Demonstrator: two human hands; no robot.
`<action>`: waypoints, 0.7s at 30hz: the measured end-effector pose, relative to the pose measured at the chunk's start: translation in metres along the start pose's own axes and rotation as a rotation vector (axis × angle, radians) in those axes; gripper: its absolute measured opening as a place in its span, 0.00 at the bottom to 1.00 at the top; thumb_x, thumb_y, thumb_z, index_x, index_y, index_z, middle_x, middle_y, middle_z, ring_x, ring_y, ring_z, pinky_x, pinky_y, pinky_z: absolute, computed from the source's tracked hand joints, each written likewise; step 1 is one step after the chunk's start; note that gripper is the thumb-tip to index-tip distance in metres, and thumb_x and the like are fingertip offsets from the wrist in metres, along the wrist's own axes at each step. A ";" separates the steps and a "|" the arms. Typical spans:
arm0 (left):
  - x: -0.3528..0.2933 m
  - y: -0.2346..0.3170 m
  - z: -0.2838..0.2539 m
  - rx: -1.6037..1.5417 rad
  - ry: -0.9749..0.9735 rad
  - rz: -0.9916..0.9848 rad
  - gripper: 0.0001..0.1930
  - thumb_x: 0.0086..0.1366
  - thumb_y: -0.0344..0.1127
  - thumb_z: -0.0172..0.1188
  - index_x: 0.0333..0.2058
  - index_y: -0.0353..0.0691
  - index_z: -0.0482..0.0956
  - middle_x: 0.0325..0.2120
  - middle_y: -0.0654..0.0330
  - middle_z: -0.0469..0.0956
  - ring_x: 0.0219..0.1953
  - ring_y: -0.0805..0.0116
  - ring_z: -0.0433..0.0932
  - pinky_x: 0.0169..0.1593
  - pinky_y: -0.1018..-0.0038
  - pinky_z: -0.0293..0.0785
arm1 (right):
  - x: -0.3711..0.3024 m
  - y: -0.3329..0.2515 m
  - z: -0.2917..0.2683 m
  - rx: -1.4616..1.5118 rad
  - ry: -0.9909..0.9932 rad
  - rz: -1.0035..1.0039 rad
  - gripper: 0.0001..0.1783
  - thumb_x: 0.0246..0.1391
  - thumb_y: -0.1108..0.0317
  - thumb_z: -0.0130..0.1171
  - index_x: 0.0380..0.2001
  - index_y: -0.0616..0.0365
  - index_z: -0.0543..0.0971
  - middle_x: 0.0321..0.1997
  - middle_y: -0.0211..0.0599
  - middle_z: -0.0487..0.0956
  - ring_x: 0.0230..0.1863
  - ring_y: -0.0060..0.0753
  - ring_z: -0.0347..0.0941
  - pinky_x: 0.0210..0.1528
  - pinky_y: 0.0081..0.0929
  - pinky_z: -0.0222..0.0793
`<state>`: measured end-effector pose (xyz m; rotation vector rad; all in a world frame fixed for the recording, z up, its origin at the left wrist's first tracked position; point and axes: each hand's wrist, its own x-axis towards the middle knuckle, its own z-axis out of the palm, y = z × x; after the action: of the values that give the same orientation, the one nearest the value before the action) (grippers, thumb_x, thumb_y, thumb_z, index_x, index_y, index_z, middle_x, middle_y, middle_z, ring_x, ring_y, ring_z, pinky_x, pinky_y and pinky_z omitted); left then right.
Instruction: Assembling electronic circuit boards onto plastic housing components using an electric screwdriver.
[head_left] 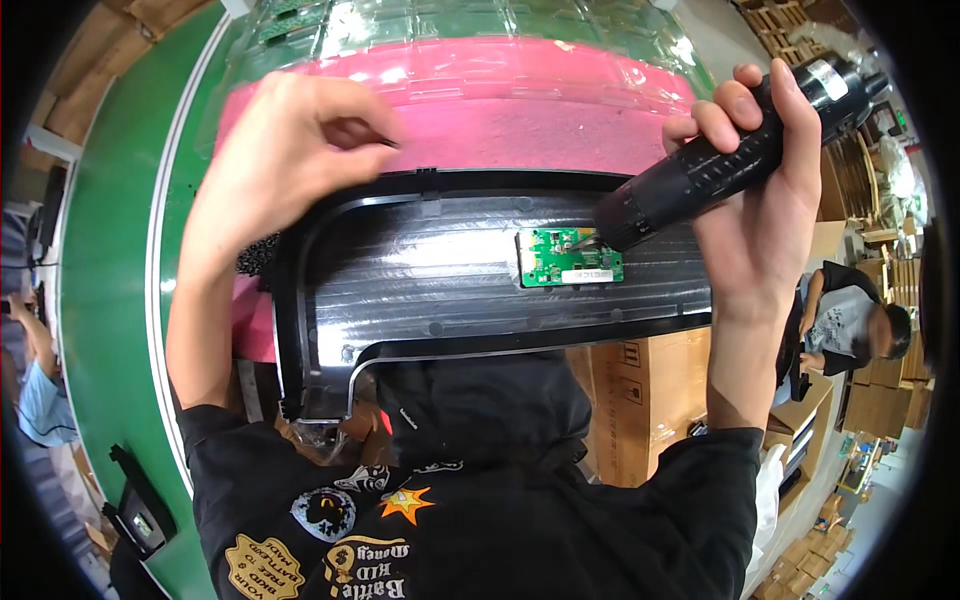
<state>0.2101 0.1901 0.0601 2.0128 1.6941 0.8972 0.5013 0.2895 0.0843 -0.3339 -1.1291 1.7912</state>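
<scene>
My right hand grips a black electric screwdriver, its fingers wrapped round the body. The tool slants down to the left, and its thin bit meets a small green circuit board. This board has a white label and lies in a long, glossy black plastic housing with a raised rim and a bent left end. Over the housing's far left rim, my left hand is curled, thumb and fingertips drawn close together. Whatever they may pinch is too small to make out.
A pink mat and clear plastic trays lie beyond the housing. Small black pieces are heaped by my left wrist. A cardboard box stands near right. Another black part lies on the left. Other people sit at both sides.
</scene>
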 end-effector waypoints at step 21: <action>0.012 0.055 0.053 -0.533 -0.092 0.264 0.04 0.60 0.20 0.62 0.35 0.29 0.82 0.30 0.57 0.82 0.30 0.74 0.81 0.35 0.80 0.78 | -0.033 -0.008 0.023 0.167 -0.338 -0.378 0.21 0.52 0.57 0.62 0.44 0.58 0.70 0.23 0.18 0.69 0.23 0.12 0.64 0.37 0.18 0.61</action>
<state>0.2873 0.1968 0.0596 1.8834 1.0088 1.1730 0.5074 0.2501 0.0948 0.2778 -1.1707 1.6195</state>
